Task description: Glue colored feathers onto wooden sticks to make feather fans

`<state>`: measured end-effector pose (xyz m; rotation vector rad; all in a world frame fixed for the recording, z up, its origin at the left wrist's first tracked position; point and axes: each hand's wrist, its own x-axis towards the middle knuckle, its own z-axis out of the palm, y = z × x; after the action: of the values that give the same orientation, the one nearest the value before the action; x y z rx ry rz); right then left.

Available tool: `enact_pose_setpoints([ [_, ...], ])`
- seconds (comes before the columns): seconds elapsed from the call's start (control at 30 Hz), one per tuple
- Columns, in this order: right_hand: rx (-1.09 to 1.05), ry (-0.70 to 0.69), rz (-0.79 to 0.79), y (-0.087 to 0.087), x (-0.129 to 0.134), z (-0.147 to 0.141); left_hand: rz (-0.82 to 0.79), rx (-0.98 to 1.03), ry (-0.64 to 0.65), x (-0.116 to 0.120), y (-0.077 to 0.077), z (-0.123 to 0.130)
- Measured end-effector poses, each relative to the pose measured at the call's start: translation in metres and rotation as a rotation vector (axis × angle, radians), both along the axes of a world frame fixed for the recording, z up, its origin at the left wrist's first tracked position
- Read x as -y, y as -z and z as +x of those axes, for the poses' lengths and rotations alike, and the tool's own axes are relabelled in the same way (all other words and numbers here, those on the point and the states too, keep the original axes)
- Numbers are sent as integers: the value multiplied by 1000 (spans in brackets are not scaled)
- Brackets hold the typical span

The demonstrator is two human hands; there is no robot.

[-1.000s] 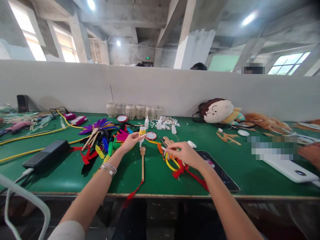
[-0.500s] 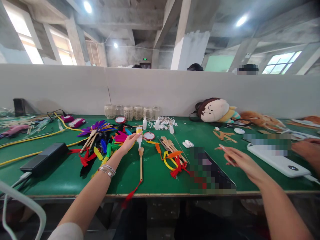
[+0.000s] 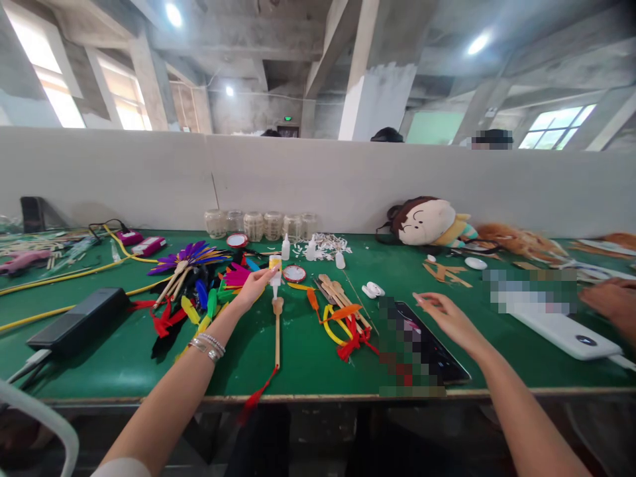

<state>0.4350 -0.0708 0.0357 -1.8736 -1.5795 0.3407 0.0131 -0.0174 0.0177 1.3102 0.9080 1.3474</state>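
Note:
In my left hand [image 3: 258, 287] is a small white glue bottle [image 3: 275, 266] with a yellow label, tipped nozzle-down. Its tip is over the broad end of a wooden spoon-shaped stick [image 3: 277, 331], at or just above the surface. The stick lies on the green table with a red tassel [image 3: 253, 401] hanging over the front edge. My right hand [image 3: 444, 317] hovers above the far side of a dark phone [image 3: 431, 344], its fingers stretched out to the left, with nothing plainly seen in them. More wooden sticks [image 3: 342, 298] with red tassels and orange feathers lie between my hands.
Left of my left hand lie colourful feathers [image 3: 211, 301] and a black power adapter [image 3: 79, 320]. Several glass jars [image 3: 253, 226], small white bottles [image 3: 311, 249] and white scraps stand behind. A plush doll [image 3: 427, 222], a white power bank [image 3: 556, 328] and another person's hand [image 3: 609, 298] are on the right.
My right hand has moved left, closer to the phone. The left hand still holds the glue bottle over the stick's end, and the view has shifted slightly.

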Motion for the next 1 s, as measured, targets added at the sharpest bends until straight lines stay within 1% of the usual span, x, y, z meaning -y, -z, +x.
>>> enact_pose_setpoints([
  [0.07, 120, -58, -1, 1, -12, -10, -4, 5, -6, 0, -1, 0],
  [0.17, 280, -207, 68, 3, -28, -28, -24, -10, 0, -1, -2, 1],
  [0.23, 345, -306, 90, 3, -36, -39, -33, -18, 3, -3, -1, 0],
  [0.3, 363, -379, 40, 0, -43, -45, -34, -19, 4, -4, 1, -1],
  [0.37, 338, -417, -45, -6, -48, -47, -36, -19, 3, -6, 3, -1],
  [0.5, 278, -413, -167, -18, -59, -39, -29, -17, 13, -7, 4, -2],
  [0.63, 239, -439, -243, -19, -70, -32, -24, -15, 27, -6, 1, -1],
  [0.77, 260, -464, -235, -13, -79, -35, -24, -7, 23, -4, -2, -1],
  [1.0, 345, -418, -165, -8, -89, -37, -25, -29, 18, -5, -1, -1],
])
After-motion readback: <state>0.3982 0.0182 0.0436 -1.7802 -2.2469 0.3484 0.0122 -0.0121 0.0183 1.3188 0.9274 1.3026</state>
